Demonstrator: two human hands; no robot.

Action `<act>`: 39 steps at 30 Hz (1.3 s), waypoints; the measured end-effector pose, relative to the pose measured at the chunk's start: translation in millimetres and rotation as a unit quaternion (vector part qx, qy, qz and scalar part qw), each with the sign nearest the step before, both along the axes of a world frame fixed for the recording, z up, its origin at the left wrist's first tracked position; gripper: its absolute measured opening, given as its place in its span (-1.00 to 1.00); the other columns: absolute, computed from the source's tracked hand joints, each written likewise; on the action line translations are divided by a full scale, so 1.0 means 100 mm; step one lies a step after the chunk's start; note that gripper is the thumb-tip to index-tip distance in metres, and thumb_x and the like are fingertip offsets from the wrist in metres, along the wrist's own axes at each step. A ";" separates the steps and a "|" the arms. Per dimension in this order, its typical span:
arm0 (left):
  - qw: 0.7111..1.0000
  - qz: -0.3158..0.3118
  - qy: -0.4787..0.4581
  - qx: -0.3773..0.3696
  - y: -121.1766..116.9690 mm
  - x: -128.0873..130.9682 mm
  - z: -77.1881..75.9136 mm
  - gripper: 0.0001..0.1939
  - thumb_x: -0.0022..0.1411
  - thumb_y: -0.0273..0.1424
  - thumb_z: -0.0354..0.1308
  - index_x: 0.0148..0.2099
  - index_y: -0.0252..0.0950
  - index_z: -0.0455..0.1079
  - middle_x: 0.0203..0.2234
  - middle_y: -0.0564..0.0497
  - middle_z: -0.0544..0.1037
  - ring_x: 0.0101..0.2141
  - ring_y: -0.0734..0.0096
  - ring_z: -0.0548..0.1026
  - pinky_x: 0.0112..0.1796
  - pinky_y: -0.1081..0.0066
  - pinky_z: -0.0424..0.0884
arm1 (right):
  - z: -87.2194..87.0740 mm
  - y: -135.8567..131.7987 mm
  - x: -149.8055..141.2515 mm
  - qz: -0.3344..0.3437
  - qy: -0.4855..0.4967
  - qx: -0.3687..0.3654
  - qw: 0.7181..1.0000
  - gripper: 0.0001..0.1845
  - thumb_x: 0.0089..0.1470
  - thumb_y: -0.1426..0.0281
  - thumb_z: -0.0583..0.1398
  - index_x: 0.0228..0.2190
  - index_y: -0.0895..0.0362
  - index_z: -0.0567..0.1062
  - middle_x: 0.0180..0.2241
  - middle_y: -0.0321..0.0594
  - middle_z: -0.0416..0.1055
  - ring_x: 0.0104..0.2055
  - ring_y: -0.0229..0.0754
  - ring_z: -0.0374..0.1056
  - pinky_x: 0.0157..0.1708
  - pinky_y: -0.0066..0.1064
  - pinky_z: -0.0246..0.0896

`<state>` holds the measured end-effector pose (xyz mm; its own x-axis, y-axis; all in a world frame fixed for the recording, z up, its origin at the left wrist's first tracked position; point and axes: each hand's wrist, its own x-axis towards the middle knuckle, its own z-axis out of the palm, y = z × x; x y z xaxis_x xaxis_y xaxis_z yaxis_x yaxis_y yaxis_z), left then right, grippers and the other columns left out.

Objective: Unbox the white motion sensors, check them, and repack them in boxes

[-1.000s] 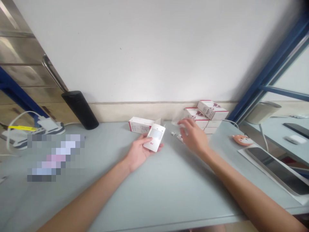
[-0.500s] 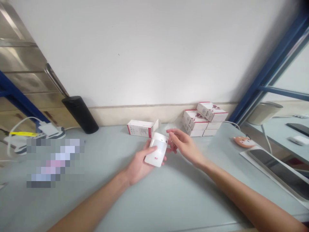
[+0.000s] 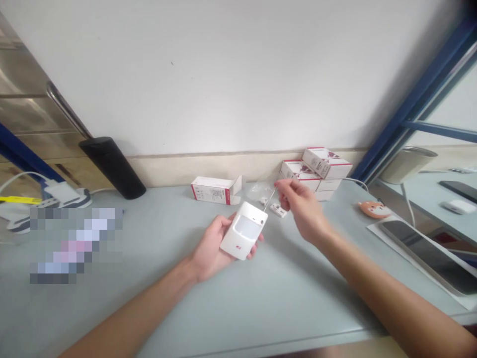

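Note:
My left hand [image 3: 211, 246] is wrapped round a white motion sensor [image 3: 242, 244], which has a pale lens window and a small red mark on its front. From the sensor's upper right corner a thin metal antenna [image 3: 270, 198] sticks out, slanting up and right. The antenna's far end is pinched between the thumb and fingers of my right hand [image 3: 301, 205]. Small white parts [image 3: 278, 211] lie on the table just left of that hand, beside a clear plastic bag [image 3: 258, 191]. Behind the sensor, a white and red box [image 3: 211, 191] lies on its side with its right flap open.
Stacked white and red boxes [image 3: 324, 168] stand against the wall at the right. Further right are a fox-shaped object [image 3: 374, 209] and a dark phone-like slab [image 3: 428, 256]. A black cylinder [image 3: 115, 169] and a power strip [image 3: 67, 198] occupy the left side of the grey table [image 3: 208, 318].
My right hand has moved up and right from the sensor's corner, and a longer stretch of antenna shows. The sensor has tilted clockwise in my left hand. The small white parts have come into sight.

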<state>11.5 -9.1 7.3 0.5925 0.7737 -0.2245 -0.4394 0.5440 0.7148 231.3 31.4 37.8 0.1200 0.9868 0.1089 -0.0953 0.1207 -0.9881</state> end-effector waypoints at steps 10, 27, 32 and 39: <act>0.996 -0.083 -0.026 -0.014 -0.05 0.02 0.06 -0.60 0.28 -0.20 0.01 -0.03 -0.37 0.46 -0.31 -0.27 0.58 -0.42 0.18 0.47 -0.34 0.27 0.28 | 0.27 0.31 0.67 -0.122 0.051 0.142 0.981 -0.76 0.05 0.23 0.41 -0.43 0.09 0.53 -0.60 -0.45 0.06 -0.60 -0.37 -0.01 -0.64 -0.45 -0.06; 0.987 -0.154 -0.004 -0.039 0.15 -0.11 0.02 -0.65 0.16 -0.22 0.06 -0.07 -0.31 0.40 -0.35 -0.23 0.57 -0.48 0.15 0.50 -0.40 0.29 0.27 | 0.36 0.40 1.01 -0.113 0.140 0.151 0.972 -0.68 -0.08 0.22 0.51 -0.43 0.11 0.54 -0.54 -0.46 0.04 -0.54 -0.40 -0.05 -0.65 -0.52 -0.06; 0.986 -0.164 -0.009 -0.018 0.13 -0.09 0.08 -0.65 0.20 -0.21 0.02 -0.07 -0.29 0.41 -0.36 -0.20 0.56 -0.50 0.19 0.47 -0.41 0.30 0.25 | 0.39 0.39 1.12 -0.136 0.118 0.180 0.967 -0.78 0.01 0.22 0.46 -0.41 0.04 0.58 -0.54 -0.43 -0.01 -0.53 -0.33 -0.10 -0.63 -0.43 -0.08; 0.975 -0.219 0.005 -0.029 0.12 -0.13 0.11 -0.59 0.19 -0.15 0.04 -0.13 -0.36 0.48 -0.41 -0.17 0.53 -0.52 0.23 0.42 -0.41 0.29 0.24 | 0.42 0.38 1.13 -0.132 0.114 0.202 0.964 -0.72 0.01 0.15 0.47 -0.43 0.02 0.54 -0.55 -0.43 -0.02 -0.53 -0.30 -0.11 -0.61 -0.41 -0.11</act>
<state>-1.7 2.8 18.4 0.8608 0.4326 -0.2683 -0.1485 0.7175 0.6806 344.1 69.7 79.3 0.4263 0.8019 0.4185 -0.2178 0.5401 -0.8129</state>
